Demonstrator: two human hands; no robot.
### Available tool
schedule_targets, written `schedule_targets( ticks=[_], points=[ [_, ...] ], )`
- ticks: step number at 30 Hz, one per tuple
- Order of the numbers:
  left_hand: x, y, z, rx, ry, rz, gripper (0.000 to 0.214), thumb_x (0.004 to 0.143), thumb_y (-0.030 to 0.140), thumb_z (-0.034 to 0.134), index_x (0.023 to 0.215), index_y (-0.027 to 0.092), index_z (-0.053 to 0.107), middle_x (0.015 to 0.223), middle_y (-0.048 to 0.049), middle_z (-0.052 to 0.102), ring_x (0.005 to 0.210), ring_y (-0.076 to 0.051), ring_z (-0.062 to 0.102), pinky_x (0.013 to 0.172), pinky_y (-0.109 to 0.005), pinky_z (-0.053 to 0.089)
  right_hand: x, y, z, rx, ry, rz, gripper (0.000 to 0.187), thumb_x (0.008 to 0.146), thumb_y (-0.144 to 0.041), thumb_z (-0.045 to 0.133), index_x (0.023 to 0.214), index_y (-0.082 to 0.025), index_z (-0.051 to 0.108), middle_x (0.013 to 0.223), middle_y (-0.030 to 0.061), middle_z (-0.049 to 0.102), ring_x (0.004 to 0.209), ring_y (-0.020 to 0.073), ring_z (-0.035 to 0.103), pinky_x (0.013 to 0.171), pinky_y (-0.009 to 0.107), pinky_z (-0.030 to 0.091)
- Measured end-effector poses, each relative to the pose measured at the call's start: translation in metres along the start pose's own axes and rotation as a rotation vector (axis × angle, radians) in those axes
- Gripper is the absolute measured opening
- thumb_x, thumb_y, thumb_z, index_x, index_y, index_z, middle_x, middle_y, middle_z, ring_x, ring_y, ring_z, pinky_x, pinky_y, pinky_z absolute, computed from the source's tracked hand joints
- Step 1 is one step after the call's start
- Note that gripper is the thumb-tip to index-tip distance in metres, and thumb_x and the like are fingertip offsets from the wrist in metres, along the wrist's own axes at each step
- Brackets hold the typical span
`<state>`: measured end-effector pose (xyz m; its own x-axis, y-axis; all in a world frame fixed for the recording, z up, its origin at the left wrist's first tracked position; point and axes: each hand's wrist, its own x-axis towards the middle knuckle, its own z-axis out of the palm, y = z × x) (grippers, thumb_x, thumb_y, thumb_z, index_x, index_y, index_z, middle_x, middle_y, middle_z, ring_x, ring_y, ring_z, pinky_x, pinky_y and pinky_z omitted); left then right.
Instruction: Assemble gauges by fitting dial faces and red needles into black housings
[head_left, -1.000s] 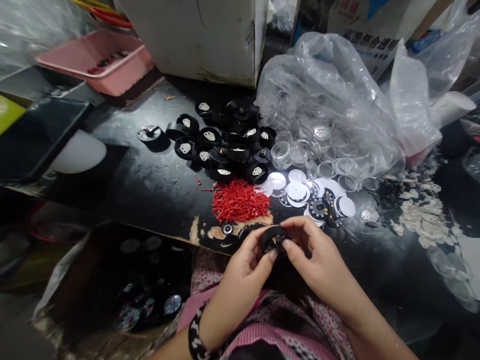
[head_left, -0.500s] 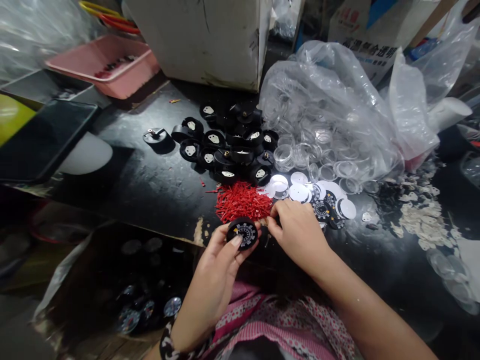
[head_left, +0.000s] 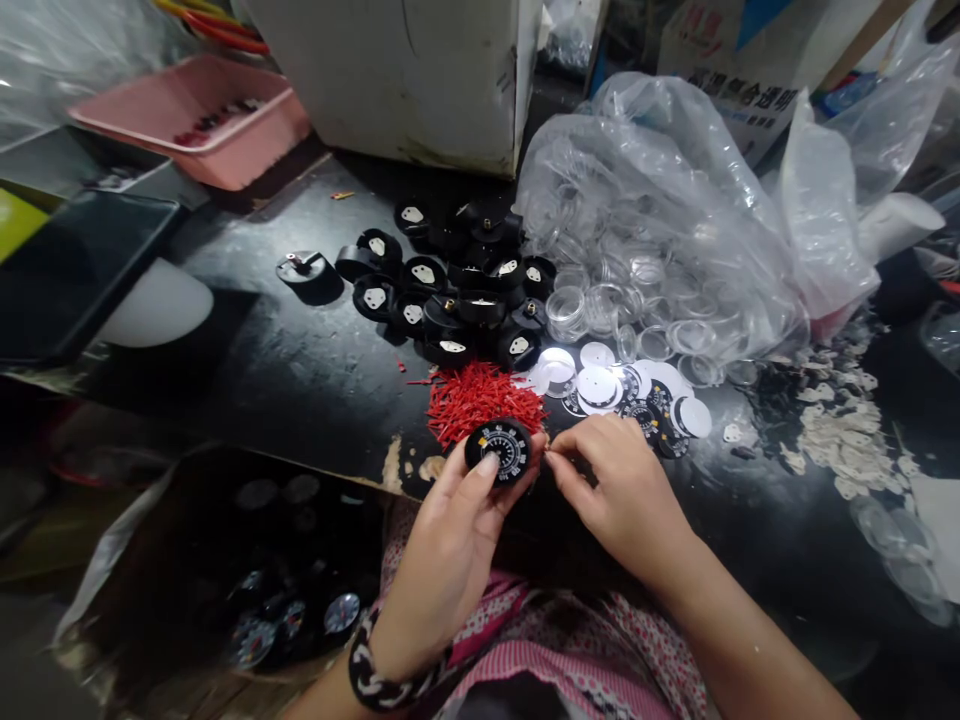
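My left hand (head_left: 457,535) grips a round black gauge (head_left: 499,453) with white numbers on its dial, thumb on the face and fingers beneath. Just to its right, my right hand (head_left: 619,480) has thumb and forefinger pinched together at the gauge's edge; whatever is between the fingertips is too small to make out. Behind the gauge lies a heap of red pointers (head_left: 484,400). Black round housings (head_left: 450,315), several with pale metal plates inside, are grouped farther back. Loose dial discs (head_left: 600,387), some white side up, lie beyond my right hand.
Clear plastic covers (head_left: 611,305) spill from a plastic bag (head_left: 675,190) at the back right. Small pale plates (head_left: 847,435) are piled at the right. A pink tray (head_left: 247,150) and a large box (head_left: 397,90) stand behind. Finished-looking gauges (head_left: 255,640) sit low at the left.
My left hand has moved the gauge slightly right and up. My right hand has shifted a little right and down, away from the red heap, with its fingertips still pinched.
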<state>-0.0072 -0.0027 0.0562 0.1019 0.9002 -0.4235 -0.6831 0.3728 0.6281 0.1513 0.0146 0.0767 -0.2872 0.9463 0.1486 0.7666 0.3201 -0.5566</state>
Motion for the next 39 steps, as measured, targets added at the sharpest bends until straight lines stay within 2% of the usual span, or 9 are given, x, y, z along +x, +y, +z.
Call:
schedule_targets(
  ticks=[6, 11, 15, 21, 25, 29, 32, 35, 39],
  points=[
    [0.003, -0.006, 0.001, 0.172, 0.055, 0.04, 0.038, 0.089, 0.031, 0.063, 0.127, 0.031, 0.059, 0.113, -0.0019, 0.073, 0.109, -0.019, 0.067, 0.098, -0.031, 0.051, -0.002, -0.011, -0.011, 0.323, -0.011, 0.071, 0.009, 0.093, -0.019, 0.056, 0.086, -0.02, 0.062, 0.083, 0.0004, 0.063, 0.08, 0.0152, 0.056, 0.075, 0.03, 0.039],
    [0.003, -0.022, 0.002, 0.354, -0.035, 0.091, 0.029, 0.089, 0.034, 0.064, 0.118, 0.031, 0.064, 0.119, 0.0018, 0.068, 0.116, -0.018, 0.062, 0.105, -0.029, 0.044, -0.002, -0.016, -0.012, 0.221, -0.008, 0.128, 0.009, 0.092, -0.018, 0.056, 0.084, -0.019, 0.062, 0.08, 0.0001, 0.061, 0.077, 0.0158, 0.054, 0.073, 0.031, 0.037],
    [-0.002, -0.02, 0.004, 0.438, -0.086, 0.142, 0.025, 0.091, 0.032, 0.062, 0.116, 0.032, 0.061, 0.117, 0.0034, 0.068, 0.113, -0.014, 0.062, 0.101, -0.023, 0.045, -0.004, -0.015, -0.014, 0.241, -0.027, 0.146, 0.011, 0.092, -0.018, 0.056, 0.082, -0.02, 0.06, 0.079, -0.001, 0.06, 0.075, 0.015, 0.053, 0.071, 0.03, 0.036],
    [-0.006, -0.012, 0.005, 0.666, -0.047, 0.278, 0.015, 0.09, 0.027, 0.061, 0.106, 0.028, 0.062, 0.106, 0.0041, 0.072, 0.096, -0.01, 0.067, 0.087, -0.017, 0.05, -0.009, -0.019, -0.012, 0.301, -0.033, 0.169, 0.017, 0.092, -0.016, 0.054, 0.076, -0.019, 0.055, 0.074, -0.0016, 0.057, 0.074, 0.0147, 0.052, 0.069, 0.029, 0.036],
    [-0.009, -0.01, 0.002, 0.753, -0.028, 0.312, 0.019, 0.09, 0.024, 0.061, 0.109, 0.029, 0.062, 0.11, 0.004, 0.071, 0.104, -0.012, 0.066, 0.094, -0.019, 0.048, -0.013, -0.024, -0.009, 0.279, -0.017, 0.184, 0.02, 0.092, -0.016, 0.053, 0.072, -0.019, 0.051, 0.07, -0.0019, 0.055, 0.069, 0.0141, 0.051, 0.066, 0.028, 0.035],
    [-0.005, -0.007, -0.002, 0.641, -0.076, 0.137, 0.019, 0.09, 0.029, 0.062, 0.109, 0.029, 0.064, 0.113, 0.0025, 0.071, 0.105, -0.015, 0.067, 0.094, -0.022, 0.05, -0.012, -0.022, -0.01, 0.234, -0.016, 0.168, 0.025, 0.087, -0.014, 0.057, 0.065, -0.019, 0.048, 0.063, -0.0028, 0.052, 0.063, 0.0134, 0.049, 0.064, 0.028, 0.035],
    [-0.001, -0.004, -0.004, 0.473, -0.124, -0.014, 0.031, 0.09, 0.033, 0.063, 0.121, 0.032, 0.062, 0.126, 0.0017, 0.067, 0.119, -0.018, 0.061, 0.1, -0.027, 0.048, -0.009, -0.016, -0.013, 0.13, 0.026, 0.03, 0.009, 0.088, -0.014, 0.056, 0.081, -0.017, 0.061, 0.076, 0.0016, 0.061, 0.072, 0.0162, 0.055, 0.07, 0.031, 0.037],
    [-0.001, -0.001, -0.005, 0.479, -0.126, -0.016, 0.042, 0.088, 0.033, 0.066, 0.129, 0.035, 0.06, 0.14, 0.0028, 0.059, 0.134, -0.02, 0.049, 0.11, -0.028, 0.04, -0.004, -0.01, -0.013, -0.019, 0.046, -0.109, 0.012, 0.091, -0.014, 0.054, 0.097, -0.015, 0.064, 0.087, 0.0054, 0.065, 0.083, 0.0195, 0.058, 0.077, 0.034, 0.037],
    [-0.003, -0.005, 0.001, 0.48, -0.074, -0.027, 0.04, 0.085, 0.039, 0.068, 0.125, 0.035, 0.065, 0.141, 0.0023, 0.058, 0.138, -0.022, 0.044, 0.115, -0.033, 0.034, 0.0, -0.009, -0.009, -0.136, 0.04, -0.195, 0.013, 0.091, -0.013, 0.05, 0.086, -0.015, 0.062, 0.079, 0.0051, 0.063, 0.077, 0.0192, 0.056, 0.074, 0.034, 0.036]
  ],
)
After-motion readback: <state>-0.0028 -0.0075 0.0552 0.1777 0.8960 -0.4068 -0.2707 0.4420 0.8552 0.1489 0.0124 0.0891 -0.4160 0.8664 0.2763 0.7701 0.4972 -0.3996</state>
